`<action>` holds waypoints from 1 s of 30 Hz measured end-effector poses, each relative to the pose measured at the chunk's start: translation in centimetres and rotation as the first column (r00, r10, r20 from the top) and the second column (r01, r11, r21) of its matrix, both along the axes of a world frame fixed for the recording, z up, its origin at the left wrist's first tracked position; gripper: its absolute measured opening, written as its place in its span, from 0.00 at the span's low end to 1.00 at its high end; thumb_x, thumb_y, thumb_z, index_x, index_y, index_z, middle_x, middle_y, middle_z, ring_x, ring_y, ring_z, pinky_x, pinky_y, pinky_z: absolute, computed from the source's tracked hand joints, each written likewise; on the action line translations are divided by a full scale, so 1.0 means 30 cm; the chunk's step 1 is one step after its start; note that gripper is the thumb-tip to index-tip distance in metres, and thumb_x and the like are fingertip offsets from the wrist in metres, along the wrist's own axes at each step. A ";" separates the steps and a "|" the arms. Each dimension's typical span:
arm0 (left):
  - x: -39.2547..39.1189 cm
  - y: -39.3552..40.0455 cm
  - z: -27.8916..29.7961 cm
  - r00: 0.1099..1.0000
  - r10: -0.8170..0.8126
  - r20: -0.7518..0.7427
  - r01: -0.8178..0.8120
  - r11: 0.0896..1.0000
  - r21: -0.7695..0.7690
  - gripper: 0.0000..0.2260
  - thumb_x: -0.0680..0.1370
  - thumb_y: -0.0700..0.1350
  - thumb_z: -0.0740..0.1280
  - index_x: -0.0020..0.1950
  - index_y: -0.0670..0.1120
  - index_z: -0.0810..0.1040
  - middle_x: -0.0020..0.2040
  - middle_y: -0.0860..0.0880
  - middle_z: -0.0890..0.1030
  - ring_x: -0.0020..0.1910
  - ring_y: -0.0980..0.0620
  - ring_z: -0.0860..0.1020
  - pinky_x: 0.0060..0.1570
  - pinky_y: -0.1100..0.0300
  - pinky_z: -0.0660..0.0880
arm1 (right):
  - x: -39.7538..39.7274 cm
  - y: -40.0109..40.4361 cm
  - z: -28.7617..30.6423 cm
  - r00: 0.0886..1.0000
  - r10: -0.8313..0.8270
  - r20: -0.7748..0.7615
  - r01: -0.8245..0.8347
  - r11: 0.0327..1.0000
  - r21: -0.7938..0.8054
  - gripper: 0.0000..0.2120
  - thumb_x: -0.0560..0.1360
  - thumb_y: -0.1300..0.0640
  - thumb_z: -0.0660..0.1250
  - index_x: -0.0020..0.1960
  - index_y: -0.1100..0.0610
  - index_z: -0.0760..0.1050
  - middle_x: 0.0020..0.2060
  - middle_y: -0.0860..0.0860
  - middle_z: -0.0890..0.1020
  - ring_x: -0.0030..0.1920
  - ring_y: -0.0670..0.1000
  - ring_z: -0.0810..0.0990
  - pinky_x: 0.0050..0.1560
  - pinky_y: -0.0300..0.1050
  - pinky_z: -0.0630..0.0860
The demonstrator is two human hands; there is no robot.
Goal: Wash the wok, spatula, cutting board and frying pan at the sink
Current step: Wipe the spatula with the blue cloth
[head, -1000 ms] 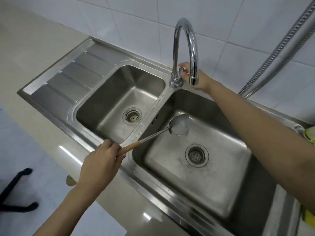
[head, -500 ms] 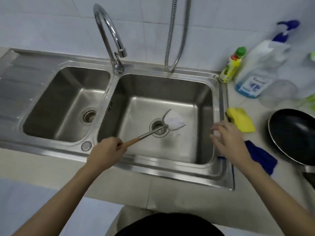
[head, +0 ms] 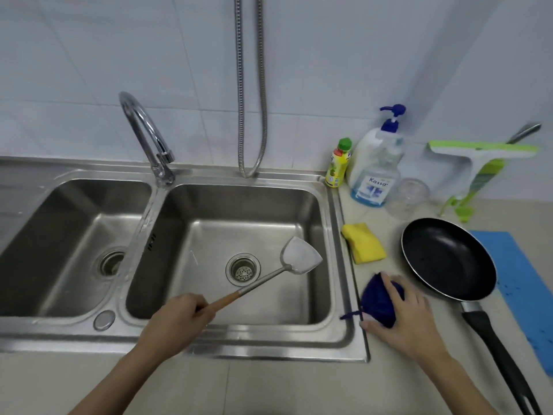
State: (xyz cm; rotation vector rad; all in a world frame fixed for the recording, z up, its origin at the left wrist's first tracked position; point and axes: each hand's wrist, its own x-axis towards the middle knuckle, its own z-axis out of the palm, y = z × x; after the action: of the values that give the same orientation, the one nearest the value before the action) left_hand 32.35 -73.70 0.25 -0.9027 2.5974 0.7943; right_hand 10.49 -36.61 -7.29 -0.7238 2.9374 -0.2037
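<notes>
My left hand [head: 176, 320] grips the wooden handle of a metal spatula [head: 300, 256], whose blade hangs over the right basin of the steel sink [head: 335, 339]. On the counter just right of the sink, my right hand [head: 402, 316] closes over a dark blue scrubbing cloth [head: 378, 298]. A black frying pan [head: 447, 259] lies beyond it, handle pointing toward me. The blue cutting board [head: 520, 283] lies flat under the pan's right side. No wok is in view.
A yellow cloth [head: 363, 247] lies by the sink's right rim. Behind it stand a small green-capped bottle [head: 338, 166], a pump soap bottle [head: 375, 172], a clear glass [head: 410, 196] and a green squeegee [head: 478, 163]. The faucet [head: 143, 130] arches between the basins; a metal hose [head: 251, 85] hangs down the wall.
My right hand left the faucet, crossed to the counter and took hold of the blue cloth. The view swung right; the spatula moved toward the right side of the basin.
</notes>
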 end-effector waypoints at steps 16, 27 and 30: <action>-0.002 0.025 0.070 0.991 0.093 0.101 -0.112 0.972 0.208 0.08 0.81 0.50 0.61 0.50 0.45 0.72 0.40 0.48 0.79 0.30 0.53 0.73 0.31 0.58 0.71 | 0.013 -0.354 0.119 0.985 -0.042 0.165 0.132 0.800 -0.585 0.29 0.67 0.55 0.76 0.66 0.52 0.73 0.55 0.53 0.78 0.54 0.52 0.76 0.53 0.36 0.67; -0.043 0.028 0.239 0.967 0.247 -0.058 -0.193 0.865 0.463 0.09 0.81 0.50 0.60 0.48 0.45 0.74 0.34 0.49 0.73 0.25 0.57 0.64 0.22 0.64 0.60 | -0.134 -0.759 0.190 0.833 0.500 -0.237 -0.550 0.797 -0.250 0.35 0.73 0.30 0.57 0.73 0.48 0.63 0.72 0.56 0.63 0.69 0.55 0.62 0.66 0.53 0.64; -0.056 0.029 0.264 0.964 0.252 -0.080 -0.192 0.876 0.441 0.09 0.82 0.49 0.59 0.49 0.44 0.74 0.35 0.48 0.73 0.25 0.57 0.65 0.24 0.64 0.62 | -0.171 -0.790 0.171 0.771 0.572 -0.280 -0.623 0.768 -0.148 0.33 0.77 0.32 0.47 0.75 0.50 0.59 0.71 0.55 0.65 0.67 0.55 0.65 0.65 0.52 0.65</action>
State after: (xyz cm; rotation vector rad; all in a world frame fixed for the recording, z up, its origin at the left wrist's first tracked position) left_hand 30.67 -72.82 8.15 -1.0452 2.2946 1.4706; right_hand 5.37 -60.32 -2.15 -1.7856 2.6990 -0.4325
